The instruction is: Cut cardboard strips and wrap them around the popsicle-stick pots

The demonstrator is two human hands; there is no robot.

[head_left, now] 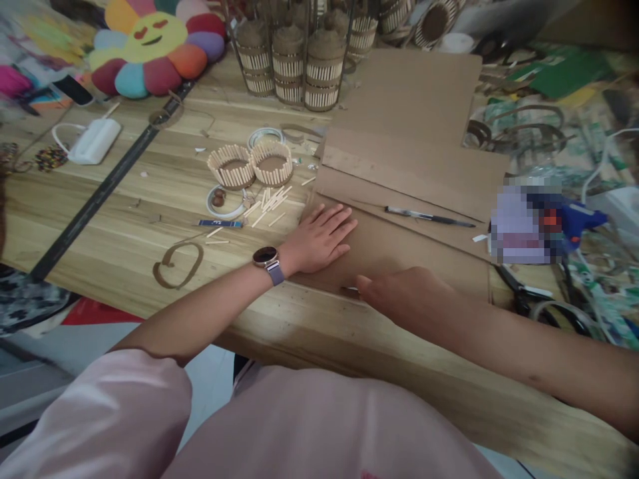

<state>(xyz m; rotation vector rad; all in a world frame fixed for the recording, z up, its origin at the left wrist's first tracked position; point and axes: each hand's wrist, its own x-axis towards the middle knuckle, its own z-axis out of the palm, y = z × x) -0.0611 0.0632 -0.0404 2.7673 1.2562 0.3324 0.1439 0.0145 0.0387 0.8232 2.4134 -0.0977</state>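
Observation:
My left hand (319, 239), a watch on its wrist, lies flat with spread fingers on a sheet of brown cardboard (424, 266). To its right my right hand (399, 286) is closed low over the sheet's near edge. A thin, pale, blade-like tip (351, 289) sticks out at its fingertips; the rest of that tool is hidden in the hand. Beyond both hands, a pen (429, 217) rests on the layered cardboard. Short wooden sticks (269, 206) are scattered just past my left hand, near two small round stick-walled baskets (272, 163).
Tape rolls (224, 202) and a curled brown strip (178, 265) lie on the left. A long black bar (104, 179) crosses the table. Finished stick-and-cardboard models (289, 63) stand behind. At right are a blue glue gun (574, 216), black-handled scissors (524, 293) and scraps.

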